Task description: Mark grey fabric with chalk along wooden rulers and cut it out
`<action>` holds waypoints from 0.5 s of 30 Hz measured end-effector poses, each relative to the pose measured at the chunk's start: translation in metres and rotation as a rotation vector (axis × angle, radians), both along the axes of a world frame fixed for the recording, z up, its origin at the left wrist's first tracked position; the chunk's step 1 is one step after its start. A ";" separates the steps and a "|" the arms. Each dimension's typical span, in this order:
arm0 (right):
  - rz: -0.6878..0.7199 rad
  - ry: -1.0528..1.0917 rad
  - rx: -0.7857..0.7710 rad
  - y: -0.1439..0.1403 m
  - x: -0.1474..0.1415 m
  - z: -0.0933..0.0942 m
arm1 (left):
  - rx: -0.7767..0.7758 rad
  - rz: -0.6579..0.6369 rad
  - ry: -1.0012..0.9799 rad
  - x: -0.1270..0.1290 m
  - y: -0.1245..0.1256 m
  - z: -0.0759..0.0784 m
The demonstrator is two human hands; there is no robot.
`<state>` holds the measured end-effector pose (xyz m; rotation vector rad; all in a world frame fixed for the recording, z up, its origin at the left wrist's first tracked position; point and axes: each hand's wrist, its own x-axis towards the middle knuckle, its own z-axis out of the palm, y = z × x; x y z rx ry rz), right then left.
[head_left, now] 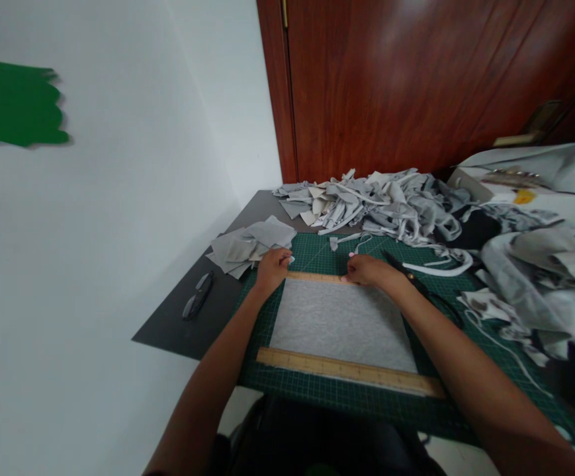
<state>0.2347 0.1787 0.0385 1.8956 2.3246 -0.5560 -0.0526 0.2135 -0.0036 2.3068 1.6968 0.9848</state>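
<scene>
We have both hands at the far edge of a grey fabric sheet [341, 324] that lies flat on the green cutting mat [366, 396]. Our left hand [271, 268] rests at the sheet's far left corner, its grip curled and pressed down on the end of a thin wooden ruler [314, 277] that runs along that edge. Our right hand [366, 270] sits at the ruler's other end, fingers drawn together and pressing on it too; whether they pinch anything small we cannot tell. Holding both ends this way seems to keep the ruler square to the sheet and stop the cloth from creeping. A second, wider wooden ruler [349, 372] lies across the near edge of the sheet, likely weighting it flat.

Black-handled scissors [409, 274] lie just beside our right wrist, within easy reach. Cut grey squares [250, 246] are stacked to the left of the mat, near our left hand, and a heap of grey offcuts [366, 201] is piled at the back. More loose cloth [535, 264] spreads over the right side. A pair of glasses [198, 295] lies on the dark counter [178, 324]. The counter stands against a white wall [118, 264], with a dark red wooden door [391, 86] behind.
</scene>
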 end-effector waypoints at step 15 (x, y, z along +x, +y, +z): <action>0.036 0.029 0.070 0.006 0.007 -0.006 | 0.080 -0.127 0.027 -0.002 -0.034 0.007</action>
